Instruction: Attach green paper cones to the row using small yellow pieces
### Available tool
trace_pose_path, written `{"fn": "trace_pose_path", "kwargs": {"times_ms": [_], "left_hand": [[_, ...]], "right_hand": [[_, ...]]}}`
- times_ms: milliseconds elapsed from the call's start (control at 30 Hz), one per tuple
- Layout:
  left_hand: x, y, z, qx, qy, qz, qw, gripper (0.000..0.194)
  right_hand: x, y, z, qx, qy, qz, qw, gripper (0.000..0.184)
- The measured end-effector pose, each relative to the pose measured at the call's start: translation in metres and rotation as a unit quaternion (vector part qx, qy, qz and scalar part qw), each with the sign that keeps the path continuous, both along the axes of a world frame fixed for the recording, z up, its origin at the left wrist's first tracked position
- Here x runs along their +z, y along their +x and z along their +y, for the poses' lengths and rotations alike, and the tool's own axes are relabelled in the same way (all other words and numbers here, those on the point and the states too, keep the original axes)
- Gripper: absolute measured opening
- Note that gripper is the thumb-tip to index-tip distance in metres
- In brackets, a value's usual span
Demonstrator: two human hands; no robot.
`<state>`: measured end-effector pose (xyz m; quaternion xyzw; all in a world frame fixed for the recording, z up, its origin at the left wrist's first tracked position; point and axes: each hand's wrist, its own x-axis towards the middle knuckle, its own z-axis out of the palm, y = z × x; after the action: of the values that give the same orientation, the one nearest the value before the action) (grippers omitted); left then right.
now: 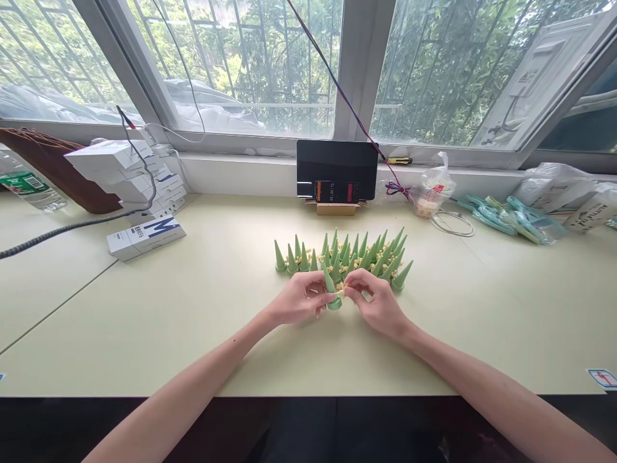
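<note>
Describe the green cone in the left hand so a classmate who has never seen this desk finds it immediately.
On the pale green tabletop, in front of the black screen, is a cluster of green cones. Nearest the front edge is the slender green cone. Unlike its neighbours, it is held in the left hand, the right hand beside it.

White boxes (144, 238) stacked left; dark tablet (337, 168) by window (236, 71).

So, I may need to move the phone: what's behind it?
Behind the phone stands a larger black screen, visible above it and to both sides. The part directly behind the phone is covered, so I can't tell what is there.
</note>
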<state>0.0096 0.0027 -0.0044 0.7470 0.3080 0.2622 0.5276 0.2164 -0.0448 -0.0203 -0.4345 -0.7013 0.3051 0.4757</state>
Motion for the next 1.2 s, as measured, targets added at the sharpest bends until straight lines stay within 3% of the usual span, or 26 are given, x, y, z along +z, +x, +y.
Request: {"fn": "trace_pose_path", "kwargs": {"times_ms": [200, 500, 667, 967, 1067, 1200], "left_hand": [[-0.0010, 0.0028, -0.0019, 0.012, 0.116, 0.032, 0.993, 0.015], [-0.0063, 0.0001, -0.0005, -0.012, 0.250, 0.060, 0.966, 0.017], [-0.0058, 0.0003, -0.0005, -0.010, 0.264, 0.063, 0.962, 0.015], [0.0003, 0.0016, -0.0010, 0.025, 0.216, 0.044, 0.975, 0.013], [-0.0010, 0.0002, -0.0007, 0.029, 0.254, 0.050, 0.966, 0.014], [-0.0052, -0.0019, 0.0004, 0.004, 0.339, 0.063, 0.939, 0.017]], "right_hand": [[0.0011, 0.0008, -0.0013, 0.001, -0.014, -0.030, 0.999, 0.012], [-0.0037, 0.0004, -0.0002, 0.001, -0.031, -0.039, 0.999, 0.023], [-0.0052, 0.0006, 0.0004, -0.003, -0.037, -0.039, 0.999, 0.025], [0.0021, 0.0014, 0.0014, -0.017, -0.022, -0.067, 0.997, 0.033], [0.0012, 0.0025, 0.0030, -0.024, -0.061, -0.041, 0.997, 0.042], [0.0003, 0.0032, 0.0078, 0.053, -0.218, 0.039, 0.974, 0.051]]}}
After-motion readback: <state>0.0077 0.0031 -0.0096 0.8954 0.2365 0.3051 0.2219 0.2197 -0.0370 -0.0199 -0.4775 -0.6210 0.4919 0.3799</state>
